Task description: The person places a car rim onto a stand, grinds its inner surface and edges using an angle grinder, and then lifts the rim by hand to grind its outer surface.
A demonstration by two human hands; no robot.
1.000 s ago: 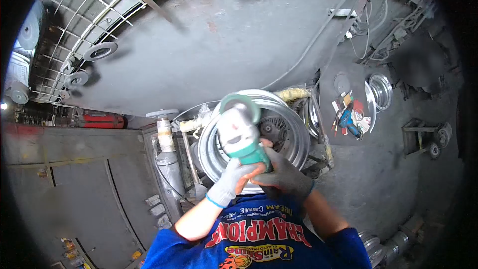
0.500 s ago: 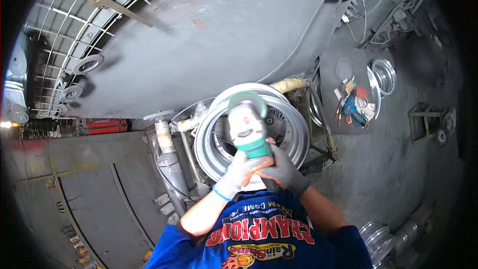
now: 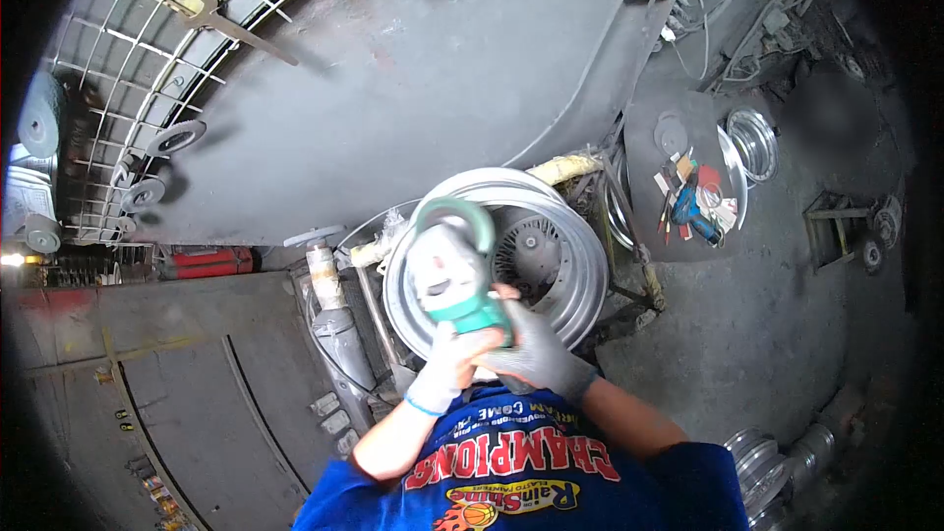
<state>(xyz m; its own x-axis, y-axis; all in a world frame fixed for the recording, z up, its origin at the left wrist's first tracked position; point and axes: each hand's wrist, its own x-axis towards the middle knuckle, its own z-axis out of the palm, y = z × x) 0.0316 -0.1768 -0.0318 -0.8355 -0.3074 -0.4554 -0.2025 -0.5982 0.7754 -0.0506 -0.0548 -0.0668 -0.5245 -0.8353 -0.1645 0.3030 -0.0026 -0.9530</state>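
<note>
A green-and-silver angle grinder [image 3: 447, 270], a little blurred, is held over a round metal wheel rim [image 3: 590, 280]. Its green curved guard points away from me and covers part of the rim's left side. My left hand [image 3: 454, 362], in a pale work glove, wraps the lower left of the grinder's body. On the other side, my right hand [image 3: 536, 349], in a grey glove, closes around the handle end. Inside the rim, a finned hub centre [image 3: 531, 251] shows to the right of the tool.
On the left stands a grey cylindrical machine [image 3: 339, 334] with a disc on top. A wrench [image 3: 231, 28] hangs on the wire grid. At right, a blue power tool [image 3: 693, 211] lies among small items on a board. More rims [image 3: 757, 467] are stacked at lower right.
The grinder has swung left and tilted, with both hands moving left along with it. More of the rim's centre shows on the right.
</note>
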